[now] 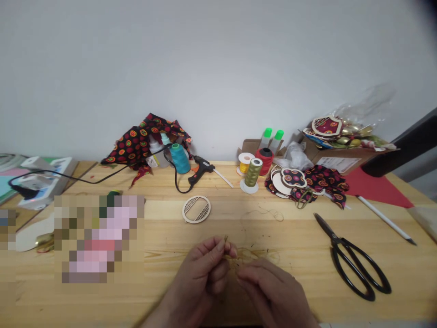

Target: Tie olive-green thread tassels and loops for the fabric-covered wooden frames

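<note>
Near the front edge of the table, my left hand [205,266] pinches a thin gold-olive thread, a small bit of it poking up between thumb and forefinger. Close beside it, my right hand [278,287] has its fingertips pressed together on the same thread. Loose strands of the thread [255,253] trail over the wood behind both hands. Beyond them lies an oval wooden lattice frame [196,209]. Black-handled scissors [351,259] rest to the right, blades pointing away. My palms hide part of the thread.
At the back stand a teal thread cone [180,158], a glue gun [202,171], an olive thread spool [253,173] and a red cone [265,160]. Patterned fabric [327,180], a cardboard box [344,159] and a white pencil [385,219] are at right; a power strip [51,184] sits left.
</note>
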Action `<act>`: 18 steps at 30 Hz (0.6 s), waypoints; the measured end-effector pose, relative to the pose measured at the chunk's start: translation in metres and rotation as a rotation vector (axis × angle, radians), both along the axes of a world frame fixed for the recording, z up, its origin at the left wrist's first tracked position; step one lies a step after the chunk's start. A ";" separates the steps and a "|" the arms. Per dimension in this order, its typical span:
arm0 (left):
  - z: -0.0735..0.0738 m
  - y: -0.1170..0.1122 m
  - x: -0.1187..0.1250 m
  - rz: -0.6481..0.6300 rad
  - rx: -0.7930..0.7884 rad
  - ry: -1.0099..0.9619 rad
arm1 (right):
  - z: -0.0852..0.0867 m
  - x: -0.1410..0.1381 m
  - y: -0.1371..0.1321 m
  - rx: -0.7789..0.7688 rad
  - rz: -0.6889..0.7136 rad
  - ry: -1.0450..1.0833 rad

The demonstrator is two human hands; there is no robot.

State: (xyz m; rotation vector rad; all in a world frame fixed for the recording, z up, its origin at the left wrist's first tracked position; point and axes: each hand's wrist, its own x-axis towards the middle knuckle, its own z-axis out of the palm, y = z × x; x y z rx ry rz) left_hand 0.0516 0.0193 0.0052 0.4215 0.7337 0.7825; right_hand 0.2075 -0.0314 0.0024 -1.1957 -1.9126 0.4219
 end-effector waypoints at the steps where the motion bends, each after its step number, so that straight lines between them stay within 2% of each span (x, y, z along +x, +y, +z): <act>1: 0.000 0.000 0.000 0.006 0.001 -0.004 | -0.001 0.000 0.000 -0.009 0.005 0.002; 13: 0.002 0.001 -0.003 0.032 0.081 -0.017 | -0.015 0.005 -0.007 -0.164 0.090 -0.036; 18: 0.004 0.000 -0.003 0.038 0.093 0.016 | -0.014 0.006 -0.007 -0.213 0.082 -0.011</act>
